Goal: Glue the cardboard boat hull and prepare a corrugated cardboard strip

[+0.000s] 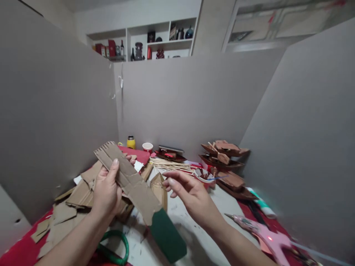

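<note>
My left hand [108, 186] is closed around a long cardboard strip [133, 188], its thumb pressed on the upper face. The strip slants down to the right; its far end is notched into narrow teeth and its near end is dark green. My right hand [191, 192] hovers to the right of the strip, fingers loosely curled and apart, with nothing visible between them. Behind the strip, close to those fingertips, a small pointed cardboard boat hull [159, 186] lies on the white work surface [138, 236]. Whether the fingertips touch it, I cannot tell.
Cardboard scraps [66, 210] pile up at left. Green-handled scissors [115, 247] lie in front. A pink glue gun [266, 232] with a red light sits at right. Brown model boats [224, 151], wooden sticks [172, 166], a white bowl [203, 175] and a yellow bottle [131, 142] stand behind.
</note>
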The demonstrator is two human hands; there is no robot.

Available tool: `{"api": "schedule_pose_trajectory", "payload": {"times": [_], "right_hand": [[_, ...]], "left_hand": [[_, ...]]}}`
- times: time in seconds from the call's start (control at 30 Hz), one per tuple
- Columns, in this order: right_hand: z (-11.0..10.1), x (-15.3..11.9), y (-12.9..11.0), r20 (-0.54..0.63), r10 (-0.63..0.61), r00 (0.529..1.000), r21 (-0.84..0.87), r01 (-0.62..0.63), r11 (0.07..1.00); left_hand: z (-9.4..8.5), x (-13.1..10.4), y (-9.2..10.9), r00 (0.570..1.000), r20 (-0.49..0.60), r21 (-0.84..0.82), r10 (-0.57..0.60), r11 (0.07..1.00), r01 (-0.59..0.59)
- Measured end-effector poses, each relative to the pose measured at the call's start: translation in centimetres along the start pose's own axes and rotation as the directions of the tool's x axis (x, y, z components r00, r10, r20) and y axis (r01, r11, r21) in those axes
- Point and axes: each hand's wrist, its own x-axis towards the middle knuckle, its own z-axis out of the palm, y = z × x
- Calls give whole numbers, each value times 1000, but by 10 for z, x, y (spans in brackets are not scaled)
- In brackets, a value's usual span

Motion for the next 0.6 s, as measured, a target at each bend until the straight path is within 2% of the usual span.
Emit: {"api": "schedule_pose_trajectory", "payload": {"times": [0.1, 0.23, 0.3, 0.4, 0.43, 0.5, 0.53, 0.6], "right_hand": [[6, -1, -2, 171, -33, 985, -153, 60, 986], [6, 2, 5, 428, 26, 903, -156, 45, 987], [-1, 7, 8, 467, 29, 884, -177, 61, 982], [-21, 15, 7, 394, -19, 919, -389, 186, 902], [-29, 17, 6, 370, -32, 929, -491, 224, 842], [-44, 21, 1, 327, -54, 943, -647, 266, 714], [-50, 22, -2, 333, -77, 940, -693, 299, 656], [-58, 22, -9, 394, -103, 913, -727, 379, 573]], "left_hand": [[6, -8, 8, 999, 0, -51, 40, 998, -40], [8, -22, 5, 1000, 26, -17, 18, 1000, -17], [3, -25, 6, 998, 56, 50, 3, 999, -6], [-15, -23, 16, 980, 173, 207, -96, 977, 59], [-24, -21, 21, 959, 228, 274, -167, 956, 102], [-45, -15, 31, 886, 287, 419, -364, 880, 225], [-56, -12, 35, 845, 310, 479, -435, 840, 256], [-73, -5, 38, 753, 388, 479, -532, 814, 328]]}}
